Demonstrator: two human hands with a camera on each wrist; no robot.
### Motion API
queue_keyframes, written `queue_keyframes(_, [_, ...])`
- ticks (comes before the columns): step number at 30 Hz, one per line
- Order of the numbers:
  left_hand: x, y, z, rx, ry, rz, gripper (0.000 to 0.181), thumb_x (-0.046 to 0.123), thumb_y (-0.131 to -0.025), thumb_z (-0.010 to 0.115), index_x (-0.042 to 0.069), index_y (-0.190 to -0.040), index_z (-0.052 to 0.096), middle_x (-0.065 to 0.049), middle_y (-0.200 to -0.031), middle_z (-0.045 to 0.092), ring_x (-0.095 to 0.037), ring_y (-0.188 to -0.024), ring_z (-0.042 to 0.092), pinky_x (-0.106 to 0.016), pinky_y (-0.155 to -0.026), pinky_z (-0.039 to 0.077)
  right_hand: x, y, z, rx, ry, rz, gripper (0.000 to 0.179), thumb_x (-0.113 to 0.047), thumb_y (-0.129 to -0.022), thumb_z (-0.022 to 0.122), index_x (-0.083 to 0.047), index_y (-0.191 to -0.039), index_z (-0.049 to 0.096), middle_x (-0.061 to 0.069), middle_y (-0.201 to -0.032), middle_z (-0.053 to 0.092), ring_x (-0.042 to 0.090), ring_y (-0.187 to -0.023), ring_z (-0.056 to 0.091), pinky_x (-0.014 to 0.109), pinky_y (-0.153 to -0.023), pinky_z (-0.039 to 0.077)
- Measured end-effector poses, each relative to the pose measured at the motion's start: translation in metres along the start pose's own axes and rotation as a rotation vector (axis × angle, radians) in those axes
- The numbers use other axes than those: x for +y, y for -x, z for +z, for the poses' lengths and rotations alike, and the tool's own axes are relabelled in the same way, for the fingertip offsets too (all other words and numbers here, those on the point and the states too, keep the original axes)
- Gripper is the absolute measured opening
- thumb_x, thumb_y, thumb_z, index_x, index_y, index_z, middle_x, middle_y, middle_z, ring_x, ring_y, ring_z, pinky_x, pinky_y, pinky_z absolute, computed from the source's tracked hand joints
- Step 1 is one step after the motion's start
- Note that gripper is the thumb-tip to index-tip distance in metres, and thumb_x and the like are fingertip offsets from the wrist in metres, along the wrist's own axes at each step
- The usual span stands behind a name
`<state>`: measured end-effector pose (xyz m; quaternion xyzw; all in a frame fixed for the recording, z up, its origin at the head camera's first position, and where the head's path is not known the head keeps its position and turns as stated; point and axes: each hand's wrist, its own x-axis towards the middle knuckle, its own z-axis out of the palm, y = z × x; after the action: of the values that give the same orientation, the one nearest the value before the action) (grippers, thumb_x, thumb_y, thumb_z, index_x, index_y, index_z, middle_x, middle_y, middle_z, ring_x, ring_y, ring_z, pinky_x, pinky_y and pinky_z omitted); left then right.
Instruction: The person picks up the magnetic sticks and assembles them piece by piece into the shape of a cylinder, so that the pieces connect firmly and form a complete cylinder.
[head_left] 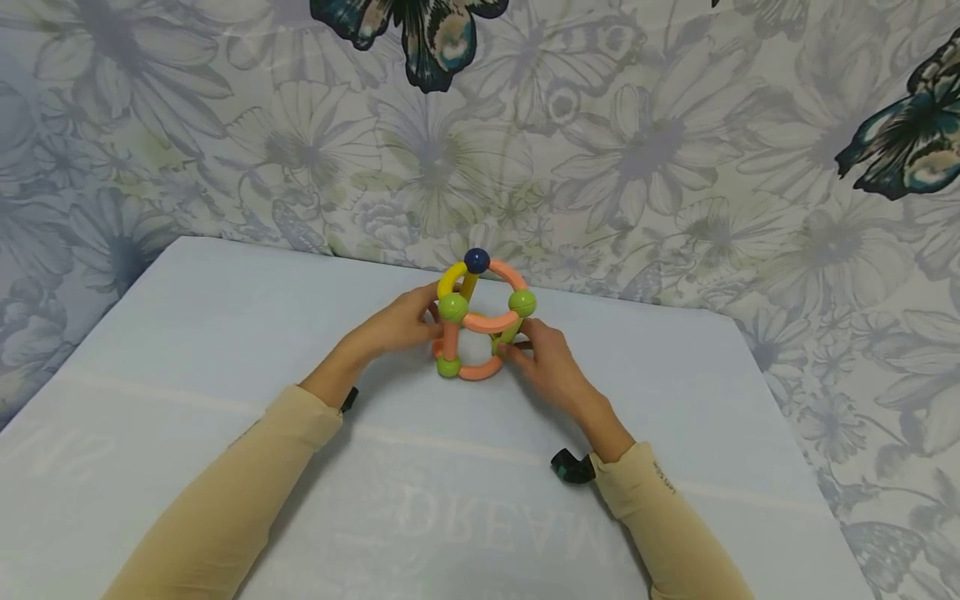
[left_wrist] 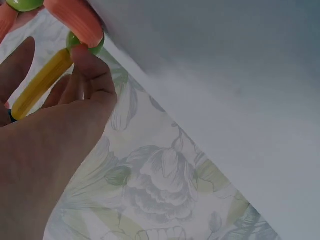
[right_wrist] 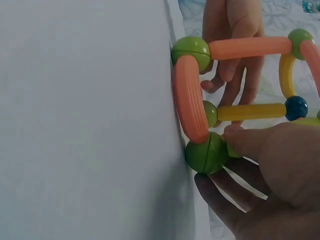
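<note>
A magnetic ball-and-rod frame [head_left: 491,322] stands on the table between both hands. Curved rods and balls form an upper and a lower ring, joined by straight uprights. On top sits a dark blue ball [head_left: 477,261]; the other visible balls are green. My left hand [head_left: 405,319] holds the frame's left side, its thumb near a green ball and curved orange rod in the left wrist view. With thumb and fingers, my right hand [head_left: 551,362] grips the lower right corner, around a green ball [right_wrist: 206,153] and the light green upright. A yellow upright [right_wrist: 252,111] links the rings at the back.
The white table [head_left: 187,333] carries faint lettering near its front. Directly behind it rises a wall [head_left: 300,150] with flower and butterfly print. Dark straps or devices [head_left: 572,467] show at the wrists beside beige sleeves.
</note>
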<state>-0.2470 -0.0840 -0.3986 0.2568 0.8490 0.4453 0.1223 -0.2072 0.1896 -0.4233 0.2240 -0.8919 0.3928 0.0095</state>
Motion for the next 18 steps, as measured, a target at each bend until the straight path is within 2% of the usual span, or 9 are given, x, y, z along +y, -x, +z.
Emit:
queue_keyframes(3, [-0.001, 0.001, -0.002, 0.003, 0.053, -0.006, 0.057, 0.001, -0.098, 0.063, 0.008, -0.153, 0.049, -0.014, -0.134, 0.064, -0.031, -0.112, 0.059, -0.037, -0.080, 0.051, 0.001, -0.001, 0.000, 0.014, -0.027, 0.035, 0.034, -0.017, -0.100, 0.074, -0.011, -0.132, 0.064, 0.007, -0.124, 0.072, 0.026, -0.120, 0.070, 0.041, -0.099, 0.059])
queue_keyframes(7, [-0.004, -0.001, -0.005, 0.017, 0.084, -0.013, 0.044, 0.009, -0.101, 0.066, 0.011, -0.144, 0.058, -0.009, -0.134, 0.064, -0.030, -0.114, 0.059, -0.040, -0.087, 0.050, 0.003, -0.002, 0.004, 0.120, -0.058, 0.081, 0.028, -0.020, -0.097, 0.078, -0.017, -0.124, 0.069, 0.002, -0.114, 0.075, 0.020, -0.113, 0.071, 0.037, -0.095, 0.061])
queue_keyframes(9, [-0.005, -0.003, -0.006, 0.030, 0.072, -0.001, 0.035, 0.012, -0.101, 0.070, 0.011, -0.135, 0.063, -0.008, -0.131, 0.066, -0.029, -0.112, 0.060, -0.041, -0.089, 0.051, 0.003, -0.002, 0.005, 0.166, -0.048, 0.080, 0.023, -0.020, -0.097, 0.079, -0.017, -0.119, 0.071, 0.002, -0.113, 0.076, 0.019, -0.111, 0.073, 0.036, -0.092, 0.062])
queue_keyframes(12, [-0.008, -0.005, -0.005, 0.065, 0.005, 0.032, 0.027, 0.012, -0.098, 0.074, 0.008, -0.124, 0.066, -0.010, -0.120, 0.070, -0.029, -0.104, 0.063, -0.040, -0.086, 0.052, -0.001, -0.002, 0.006, 0.199, -0.017, 0.077, 0.022, -0.019, -0.097, 0.078, -0.013, -0.118, 0.071, 0.005, -0.113, 0.076, 0.023, -0.110, 0.074, 0.037, -0.090, 0.062])
queue_keyframes(15, [-0.009, -0.007, -0.002, 0.109, -0.074, 0.061, 0.023, 0.010, -0.095, 0.077, 0.007, -0.116, 0.068, -0.010, -0.111, 0.072, -0.027, -0.095, 0.065, -0.037, -0.078, 0.053, -0.015, 0.003, 0.001, 0.184, 0.073, 0.121, 0.031, -0.020, -0.097, 0.079, -0.007, -0.122, 0.068, 0.011, -0.115, 0.073, 0.028, -0.109, 0.072, 0.039, -0.090, 0.062])
queue_keyframes(18, [-0.009, -0.007, 0.002, 0.138, -0.104, 0.068, 0.020, 0.010, -0.094, 0.079, 0.007, -0.110, 0.068, -0.009, -0.106, 0.072, -0.025, -0.089, 0.065, -0.034, -0.074, 0.052, -0.040, 0.015, -0.010, 0.071, 0.220, 0.211, 0.038, -0.023, -0.094, 0.082, -0.003, -0.121, 0.065, 0.013, -0.109, 0.070, 0.029, -0.100, 0.069, 0.040, -0.084, 0.061])
